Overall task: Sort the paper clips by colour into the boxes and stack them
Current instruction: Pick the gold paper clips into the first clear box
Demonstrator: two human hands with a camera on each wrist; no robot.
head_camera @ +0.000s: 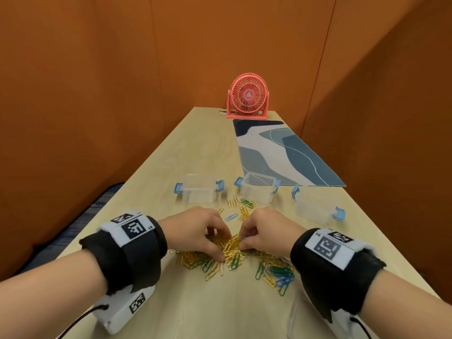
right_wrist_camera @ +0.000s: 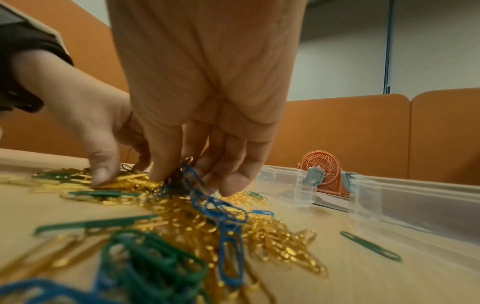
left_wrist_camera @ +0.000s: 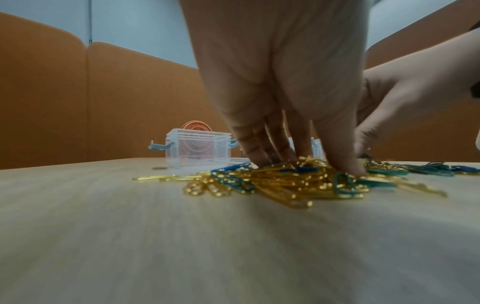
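while the right hand (right_wrist_camera: 202, 115) has its fingers curled down and pinches a tangle of blue paper clips (right_wrist_camera: 207, 197) against the thumb, the left hand (head_camera: 195, 231) works just beside it, thumb and fingertips pressed into the gold paper clips (head_camera: 230, 245); whether it actually pinches any of them cannot be told. both hands meet over the middle of the pile of paper clips (head_camera: 234, 258), which lies loose on the wooden table (head_camera: 171, 167), gold ones thickest in the centre, green paper clips (head_camera: 276, 270) and more blue ones scattered toward the right wrist, and a few strays lying beyond the hands.

past the pile stand three clear boxes with blue latches, all open-topped: the left box (head_camera: 199, 192), the middle box (head_camera: 258, 190) resting at the near edge of a blue patterned mat (head_camera: 281, 152), and the right box (head_camera: 315, 206) set apart nearer the table's right edge. at the far end of the table stands a pink fan (head_camera: 248, 99), with orange partition walls (head_camera: 97, 81) around.
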